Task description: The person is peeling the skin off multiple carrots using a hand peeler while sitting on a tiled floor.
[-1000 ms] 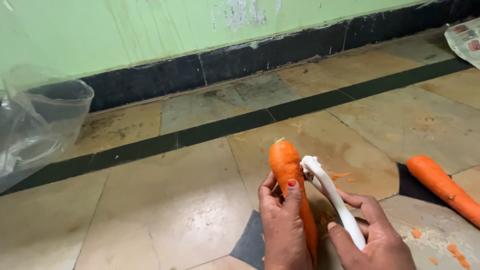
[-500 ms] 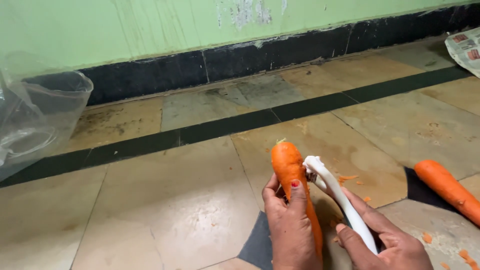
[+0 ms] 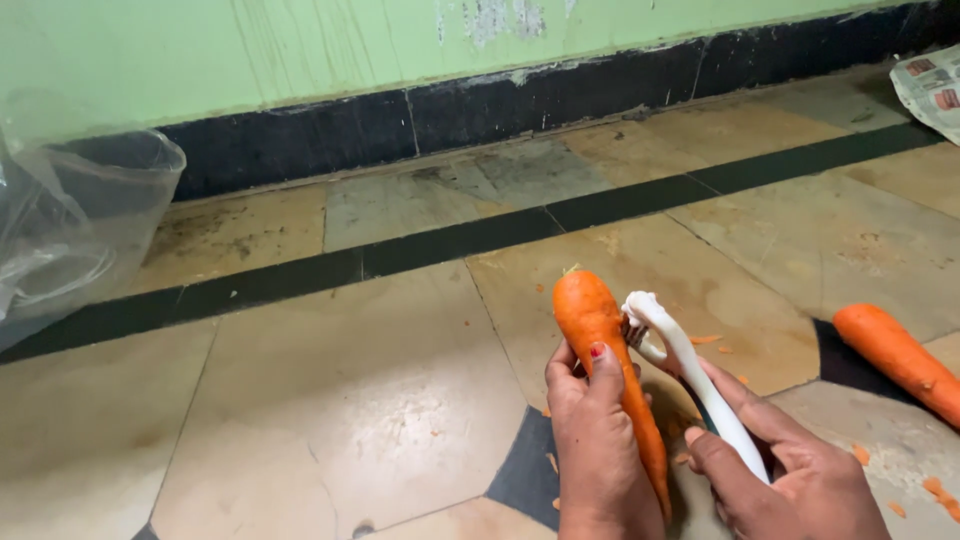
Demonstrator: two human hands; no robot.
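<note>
Orange carrot (image 3: 600,350) stands upright in the closed left hand (image 3: 600,440), near centre; the right hand (image 3: 790,470) grips a white peeler (image 3: 690,375) against it. A slip could nick the left thumb. Another carrot (image 3: 895,355) lies right on the floor (image 3: 330,400).

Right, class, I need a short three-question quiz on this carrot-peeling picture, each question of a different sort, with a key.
1. True or false: the left hand grips the long orange carrot with its thick end up.
2. Which does the right hand hold? A) steel knife B) white plastic-handled peeler C) wooden spoon
3. Fill in: a second orange carrot lies on the tiled stone floor to the person's ____.

Key
1. True; the thumb presses its front.
2. B; the peeler head meets the held carrot near its top.
3. Right, apart from both hands.
</note>
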